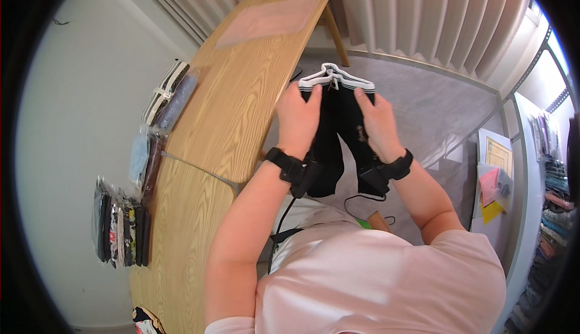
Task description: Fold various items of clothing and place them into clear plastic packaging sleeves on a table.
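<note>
A pair of black trousers [328, 146] hangs in front of me over the floor, its two legs apart and pointing down toward me. The waistband [335, 79] is white with dark stripes and faces away from me. My left hand [299, 118] grips it near its left end, thumb on top. At the other end my right hand [379, 122] holds the trousers the same way. Small light marks show on the right leg. The undersides of the fingers are hidden behind the cloth.
To my left stands a wooden table [220, 92] with a translucent sheet [266, 21] at its far end. Bagged folded garments [122, 222] line its left edge. A shelf [525, 146] packed with clothes stands at the right. Black straps with boxes and cables are on both wrists.
</note>
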